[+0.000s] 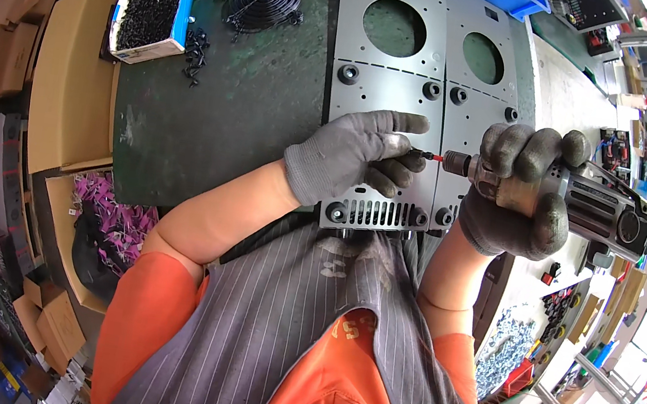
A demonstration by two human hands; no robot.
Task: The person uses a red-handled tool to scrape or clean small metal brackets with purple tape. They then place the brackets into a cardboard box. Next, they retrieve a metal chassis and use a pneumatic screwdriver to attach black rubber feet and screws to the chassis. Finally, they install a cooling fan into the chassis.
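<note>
Two gloved hands worked at the counter's near edge: my left hand (355, 157) pinched a red-tipped bit (430, 157), my right hand (519, 192) gripped the power screwdriver (587, 208) above grey metal panels (393, 88).

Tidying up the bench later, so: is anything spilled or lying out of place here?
Yes: a few black screws lie loose on the green mat, spilled beside their open box. Otherwise the two grey metal panels lie side by side, the left hand at the bit of the power screwdriver held by the right hand.
</note>
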